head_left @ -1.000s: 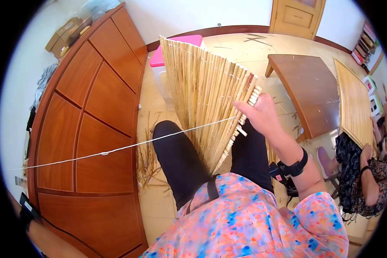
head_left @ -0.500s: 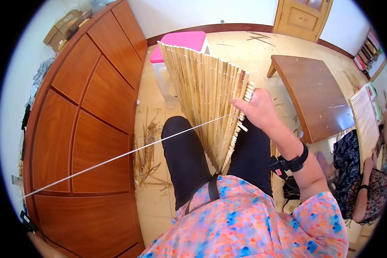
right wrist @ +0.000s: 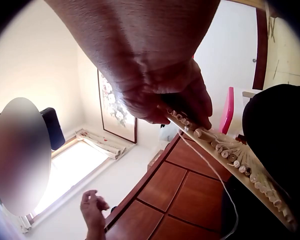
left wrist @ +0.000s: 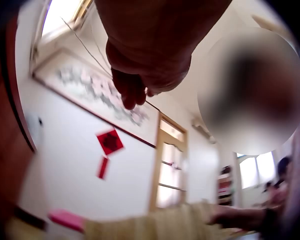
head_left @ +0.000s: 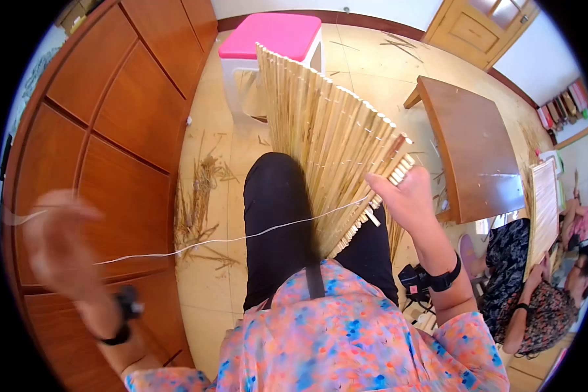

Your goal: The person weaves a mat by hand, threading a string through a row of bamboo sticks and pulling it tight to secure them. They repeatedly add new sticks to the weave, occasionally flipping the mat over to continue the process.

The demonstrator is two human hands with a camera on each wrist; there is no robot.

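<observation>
A mat of straight, pale reed stalks (head_left: pixel 336 124) tied side by side stands fanned out between the person's dark-trousered knees. The right hand (head_left: pixel 411 196) grips its near right edge, thumb on the front face and fingers behind; cut stalk ends (right wrist: pixel 235 160) line that edge in the right wrist view. From the mat near the thumb a white string (head_left: pixel 268 230) runs left, slightly slack, to the raised left hand (head_left: pixel 62 242), which is blurred by motion. In the left wrist view the left fingers (left wrist: pixel 129 90) are curled, with string beside them.
A wooden cabinet (head_left: pixel 130 124) stands close along the left. Ahead are a pink-topped stool (head_left: pixel 271 36) and, to the right, a low brown table (head_left: pixel 473 144). Dry stalk scraps (head_left: pixel 202 196) litter the floor. Another person (head_left: pixel 542 300) sits at the right with a pale mat (head_left: pixel 542 215).
The left hand has come into the head view from the lower left edge. The string has gone from taut to slightly slack. The right hand keeps its grip on the mat.
</observation>
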